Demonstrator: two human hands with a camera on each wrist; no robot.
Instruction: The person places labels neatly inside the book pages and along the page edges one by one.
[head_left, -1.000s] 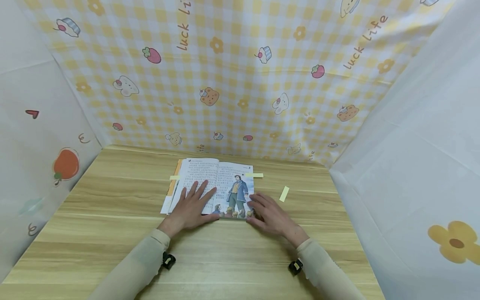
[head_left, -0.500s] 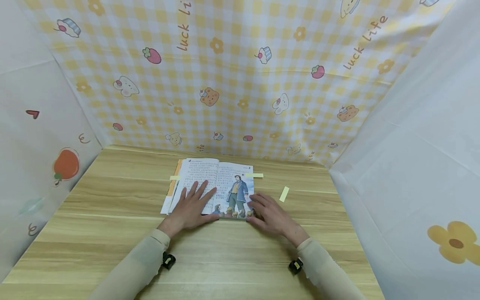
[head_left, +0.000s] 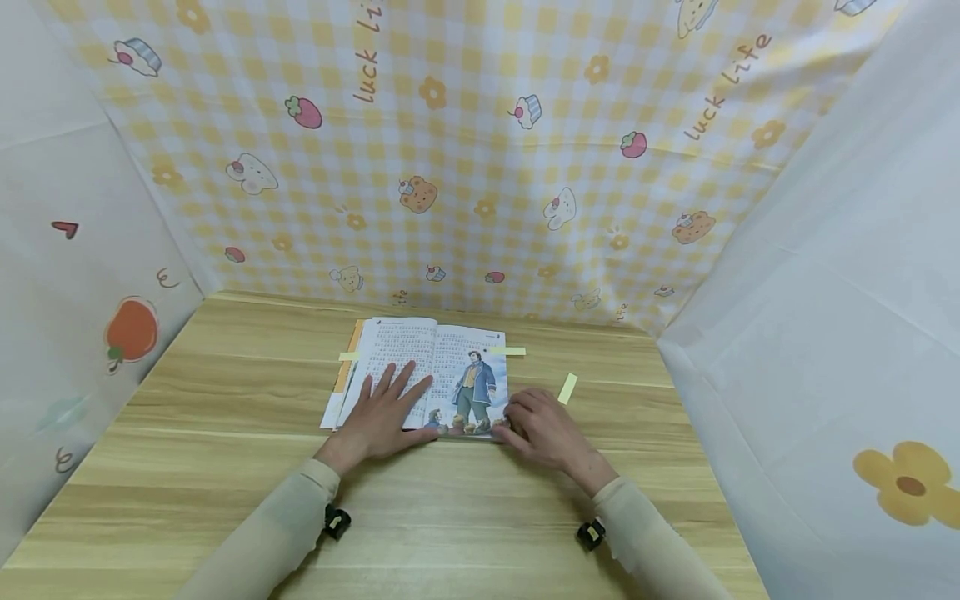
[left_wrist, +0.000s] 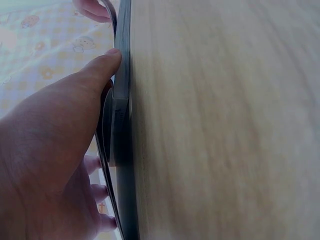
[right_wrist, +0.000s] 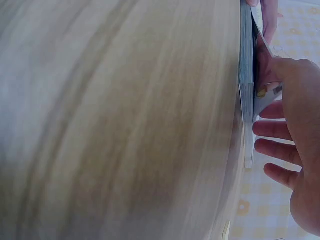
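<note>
A left hand (head_left: 381, 418) rests spread on an open book (head_left: 441, 362), grip loose, as the right hand (head_left: 546, 429) pinches a raised page (head_left: 474, 379).

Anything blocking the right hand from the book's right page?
Nothing visible: the right hand pinches the lifted right page at its near outer corner. The loose yellow strip lies off to the right, not between.

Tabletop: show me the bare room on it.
Bare: left of the open book, between the sleeves, and right of the loose yellow strip. Crowded: the book, with the left hand on it and the right hand at its near right corner.
</note>
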